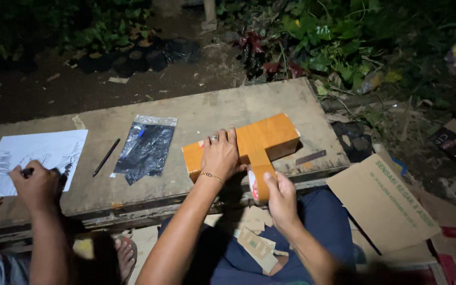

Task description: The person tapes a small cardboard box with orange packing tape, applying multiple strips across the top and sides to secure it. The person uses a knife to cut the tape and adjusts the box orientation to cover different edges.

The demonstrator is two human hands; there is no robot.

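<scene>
Taping in progress: the left hand [220, 156] pressed flat, fingers spread, on the orange-taped box [241, 146] near the board's [196, 113] front edge, while the right hand [281, 198], fingers curled around the tape roll [257, 187], drew a strip over it; next, presumably, cutting and smoothing.

Tape-wrapped orange box [262, 141]; flat printed cardboard [383, 203] right

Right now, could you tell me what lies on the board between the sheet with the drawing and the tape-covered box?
In the head view, a black pen and a dark plastic bag lie between the drawing sheet and the box, pen nearer the sheet.
</scene>
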